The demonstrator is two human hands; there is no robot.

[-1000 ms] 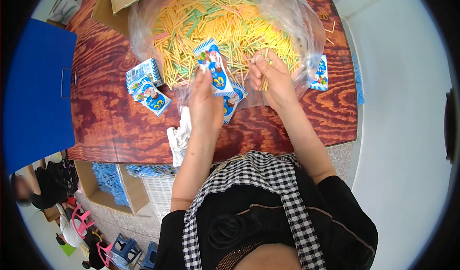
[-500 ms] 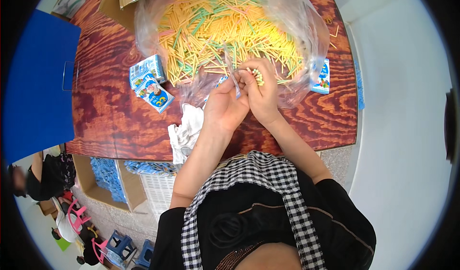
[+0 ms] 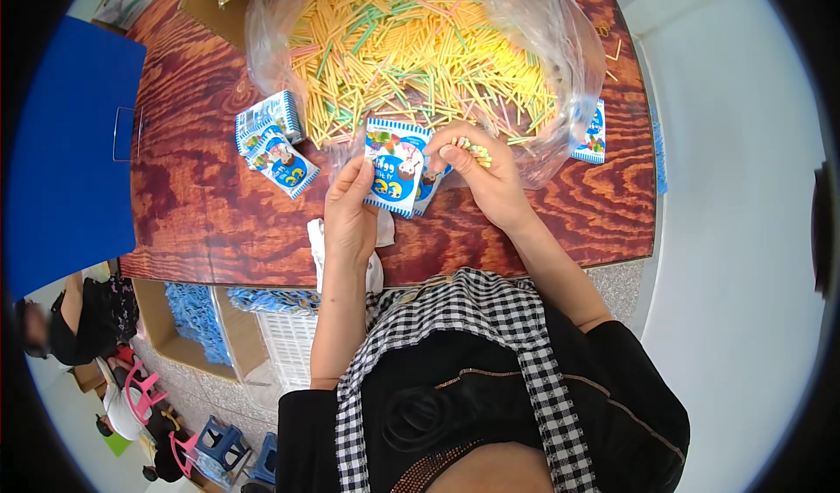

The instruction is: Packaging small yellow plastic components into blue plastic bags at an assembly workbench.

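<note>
My left hand (image 3: 350, 213) pinches the left edge of a small blue-and-white packet (image 3: 391, 147), its printed front facing up. Another such packet (image 3: 426, 197) shows partly from under it. Closed around a bunch of thin pale-yellow and green sticks (image 3: 475, 152), my right hand (image 3: 497, 191) has its fingertips at the packet's right edge. Beyond both hands, a clear plastic bag (image 3: 573, 55) lies open, full of loose yellow, orange, green and pink sticks (image 3: 420, 47). Whether the packet's top is open I cannot tell.
Several similar packets (image 3: 284, 165) lie left of the bag, and one more packet (image 3: 592, 134) lies right of it. A white cloth (image 3: 374, 270) is by my left wrist on the wood-patterned table (image 3: 201, 204). Below stand a cardboard box (image 3: 166, 335) and a white crate (image 3: 289, 344).
My hands have moved apart, the left one shifting left and turning. The packet now lies flat in view between them; before, they met around its edge. The sticks stay in my right hand.
</note>
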